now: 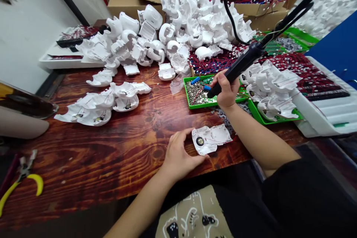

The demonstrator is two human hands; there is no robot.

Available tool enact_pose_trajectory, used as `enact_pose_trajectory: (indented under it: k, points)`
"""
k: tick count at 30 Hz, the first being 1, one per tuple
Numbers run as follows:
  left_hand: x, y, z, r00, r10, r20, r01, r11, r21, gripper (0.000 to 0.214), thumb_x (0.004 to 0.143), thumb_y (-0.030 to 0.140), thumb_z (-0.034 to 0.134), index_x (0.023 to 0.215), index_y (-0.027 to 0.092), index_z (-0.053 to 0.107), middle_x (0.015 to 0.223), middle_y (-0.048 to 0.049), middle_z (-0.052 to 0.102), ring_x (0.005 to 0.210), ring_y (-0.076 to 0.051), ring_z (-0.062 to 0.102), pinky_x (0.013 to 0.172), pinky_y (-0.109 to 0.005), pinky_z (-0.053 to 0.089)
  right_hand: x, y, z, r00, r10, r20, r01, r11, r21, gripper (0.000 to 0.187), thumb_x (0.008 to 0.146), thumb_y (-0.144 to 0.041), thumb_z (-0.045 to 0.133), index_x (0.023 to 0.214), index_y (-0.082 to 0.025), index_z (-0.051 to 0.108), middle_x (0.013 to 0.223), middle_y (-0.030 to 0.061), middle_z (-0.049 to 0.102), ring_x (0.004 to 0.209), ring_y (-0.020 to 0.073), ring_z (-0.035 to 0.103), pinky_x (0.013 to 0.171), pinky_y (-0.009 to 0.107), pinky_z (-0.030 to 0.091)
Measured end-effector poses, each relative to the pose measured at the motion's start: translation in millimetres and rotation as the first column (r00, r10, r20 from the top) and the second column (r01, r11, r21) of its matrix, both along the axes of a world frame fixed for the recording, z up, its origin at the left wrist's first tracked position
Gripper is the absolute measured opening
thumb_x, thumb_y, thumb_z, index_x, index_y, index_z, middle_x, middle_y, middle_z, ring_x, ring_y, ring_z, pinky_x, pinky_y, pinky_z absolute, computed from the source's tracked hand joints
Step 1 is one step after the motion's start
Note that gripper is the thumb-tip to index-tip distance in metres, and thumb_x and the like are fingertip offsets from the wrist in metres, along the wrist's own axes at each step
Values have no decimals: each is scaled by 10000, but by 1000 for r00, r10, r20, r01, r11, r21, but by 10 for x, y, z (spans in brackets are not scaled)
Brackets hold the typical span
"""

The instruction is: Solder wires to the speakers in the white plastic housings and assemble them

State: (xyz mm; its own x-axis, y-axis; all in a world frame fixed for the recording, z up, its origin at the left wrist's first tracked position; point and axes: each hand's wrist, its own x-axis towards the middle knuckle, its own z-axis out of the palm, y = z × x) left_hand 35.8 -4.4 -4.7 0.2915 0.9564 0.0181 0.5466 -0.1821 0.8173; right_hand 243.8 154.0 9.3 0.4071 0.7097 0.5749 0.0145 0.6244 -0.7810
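Observation:
My left hand (180, 152) grips the left end of a white plastic shell (208, 134) lying on the wooden table, fingers above and thumb below it. Inside the shell sit a small round speaker (200, 141) and thin red and black wires. In my right hand (227, 91) is a black electric screwdriver (242, 65), held at a slant with its cable running up to the right. Its tip end points down over a green tray (191, 106) of small metal screws, where blue cylindrical parts also lie. The very tip is hard to make out among the screws.
A big heap of white shells (192, 22) covers the back of the table. Shells with wires (97, 106) are grouped at left; others (272, 85) fill a green tray at right. Yellow-handled pliers (25, 176) lie front left. A white foam box (320, 115) holds red wires.

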Motion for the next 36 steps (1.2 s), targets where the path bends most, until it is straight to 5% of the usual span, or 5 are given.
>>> enact_pose_trajectory:
  k: [28,36]
  points:
    - [2,-12,-71,1000,-16,-11,16,999,35,785,610,411,941,1278,228,571,1227,-76,690,1148,-300,622,1040,-499,490,16,-1,-88,998,-34,-57,38,997,70,329,805,-535,721,841,-247,566,659,-72,569,517,83,577,501,254,481]
    - [35,-34,-106,997,-28,-77,39,988,152,797,696,452,888,1344,221,486,1296,-114,651,1194,-322,605,1055,-525,479,70,-31,81,994,2,-108,10,994,107,284,818,-496,706,810,-248,566,625,-72,557,493,87,543,482,262,448]
